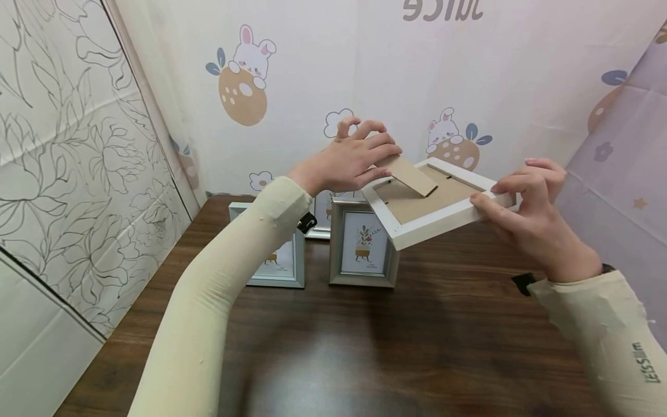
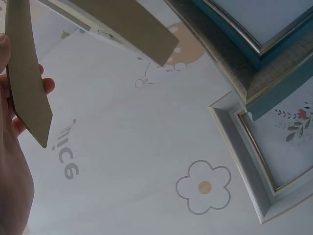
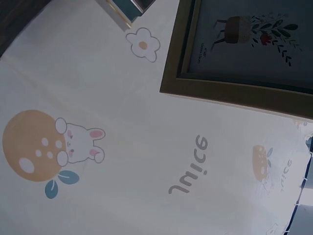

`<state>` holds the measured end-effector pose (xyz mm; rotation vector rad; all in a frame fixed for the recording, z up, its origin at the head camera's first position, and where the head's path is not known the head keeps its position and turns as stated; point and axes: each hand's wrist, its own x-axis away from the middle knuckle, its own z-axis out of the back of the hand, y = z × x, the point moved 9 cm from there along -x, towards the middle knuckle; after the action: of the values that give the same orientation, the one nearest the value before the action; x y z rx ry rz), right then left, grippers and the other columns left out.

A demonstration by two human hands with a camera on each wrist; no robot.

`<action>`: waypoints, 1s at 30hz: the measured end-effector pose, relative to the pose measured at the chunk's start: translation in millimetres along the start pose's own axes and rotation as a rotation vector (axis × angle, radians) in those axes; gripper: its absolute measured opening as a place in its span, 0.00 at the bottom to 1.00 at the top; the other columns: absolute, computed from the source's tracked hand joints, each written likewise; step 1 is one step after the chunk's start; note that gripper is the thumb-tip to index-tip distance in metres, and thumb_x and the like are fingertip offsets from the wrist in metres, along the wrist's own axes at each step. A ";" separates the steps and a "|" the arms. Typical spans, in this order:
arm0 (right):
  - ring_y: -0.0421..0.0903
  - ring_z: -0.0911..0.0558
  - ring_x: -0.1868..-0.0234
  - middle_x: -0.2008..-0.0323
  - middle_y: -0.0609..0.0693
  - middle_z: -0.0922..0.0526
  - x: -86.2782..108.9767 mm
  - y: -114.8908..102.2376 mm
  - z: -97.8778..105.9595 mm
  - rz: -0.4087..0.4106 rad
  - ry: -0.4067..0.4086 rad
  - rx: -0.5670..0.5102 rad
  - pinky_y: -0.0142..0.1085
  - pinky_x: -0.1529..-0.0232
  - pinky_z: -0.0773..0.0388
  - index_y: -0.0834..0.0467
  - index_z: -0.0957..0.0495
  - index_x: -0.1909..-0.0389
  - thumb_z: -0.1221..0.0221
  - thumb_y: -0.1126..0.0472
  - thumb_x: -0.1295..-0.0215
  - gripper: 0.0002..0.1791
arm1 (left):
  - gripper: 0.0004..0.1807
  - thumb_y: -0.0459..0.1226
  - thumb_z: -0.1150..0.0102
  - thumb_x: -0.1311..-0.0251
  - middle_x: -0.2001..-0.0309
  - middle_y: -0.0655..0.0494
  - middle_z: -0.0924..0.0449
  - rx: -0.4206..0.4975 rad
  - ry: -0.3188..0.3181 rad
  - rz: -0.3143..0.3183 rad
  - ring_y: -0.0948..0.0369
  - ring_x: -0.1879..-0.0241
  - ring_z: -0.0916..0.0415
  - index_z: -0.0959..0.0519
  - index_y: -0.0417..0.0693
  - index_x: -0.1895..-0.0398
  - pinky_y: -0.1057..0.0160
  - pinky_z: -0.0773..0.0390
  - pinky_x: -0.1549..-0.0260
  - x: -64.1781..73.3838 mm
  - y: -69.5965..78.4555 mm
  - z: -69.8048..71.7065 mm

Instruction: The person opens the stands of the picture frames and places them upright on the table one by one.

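Above the table, a white picture frame [image 1: 435, 230] is held tilted with its brown backing board [image 1: 406, 205] facing up. My right hand [image 1: 542, 217] grips its right edge between thumb and fingers. At the other side my left hand [image 1: 362, 153] pinches the beige easel leg [image 1: 409, 174], which stands out at an angle from the backing. That hand [image 2: 14, 181] also shows at the left edge of the left wrist view. The front of a picture frame [image 3: 234, 95], with a plant-pot print, fills the upper right of the right wrist view; the right hand is outside that view.
Below the held frame stands a champagne picture frame [image 1: 336, 249]. Left of it are a pale blue frame [image 1: 299, 260], partly behind my left sleeve, and a silver frame [image 1: 318, 233] farther back. A printed curtain [image 1: 323, 58] hangs behind the dark wooden table [image 1: 323, 359].
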<state>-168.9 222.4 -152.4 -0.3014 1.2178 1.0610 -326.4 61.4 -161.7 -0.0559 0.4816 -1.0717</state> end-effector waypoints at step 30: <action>0.68 0.40 0.58 0.64 0.64 0.37 -1.0 17.1 9.3 -0.074 0.107 0.107 0.58 0.42 0.49 0.55 0.25 0.62 0.50 0.53 0.22 0.11 | 0.35 0.56 0.63 0.25 0.26 0.59 0.43 -0.028 0.039 0.094 0.54 0.26 0.58 0.48 0.53 0.21 0.45 0.64 0.37 8.3 -5.3 -3.5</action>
<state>-176.8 237.2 -142.4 -0.3213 1.3447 0.9225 -328.9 52.3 -166.3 -0.0363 0.5299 -0.9751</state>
